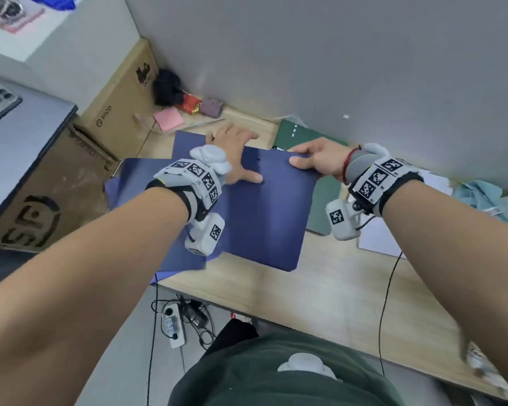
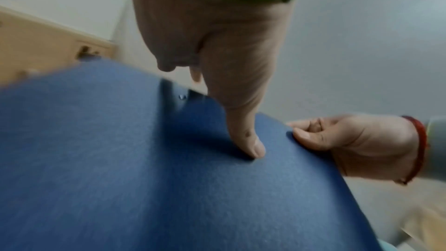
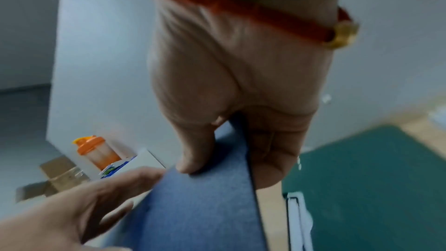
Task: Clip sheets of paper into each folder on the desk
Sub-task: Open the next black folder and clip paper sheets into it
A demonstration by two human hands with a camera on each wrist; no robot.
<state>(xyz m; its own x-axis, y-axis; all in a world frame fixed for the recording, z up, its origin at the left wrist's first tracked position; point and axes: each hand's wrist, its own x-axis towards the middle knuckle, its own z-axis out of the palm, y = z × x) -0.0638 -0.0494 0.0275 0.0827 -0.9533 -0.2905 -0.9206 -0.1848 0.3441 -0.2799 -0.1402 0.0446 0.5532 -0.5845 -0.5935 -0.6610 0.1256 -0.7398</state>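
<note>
A dark blue folder (image 1: pixel 264 218) lies closed on the desk on top of other blue folders (image 1: pixel 135 183). My left hand (image 1: pixel 235 153) rests flat on its far left part, fingers spread, thumb (image 2: pixel 251 144) pressing the cover (image 2: pixel 169 188). My right hand (image 1: pixel 314 161) pinches the folder's far right corner, thumb (image 3: pixel 193 159) on top of the cover (image 3: pixel 205 207), fingers underneath. A dark green folder (image 1: pixel 323 200) lies just right of it, also seen as the green folder (image 3: pixel 374 188) in the right wrist view, with a white clip edge (image 3: pixel 296 217).
White paper sheets (image 1: pixel 381 238) lie at the right on the wooden desk (image 1: pixel 335 288). A pink sticky pad (image 1: pixel 168 120) and small items sit at the back by the grey wall. Cardboard boxes (image 1: pixel 56 183) stand left. A black cable (image 1: pixel 386 303) hangs over the desk.
</note>
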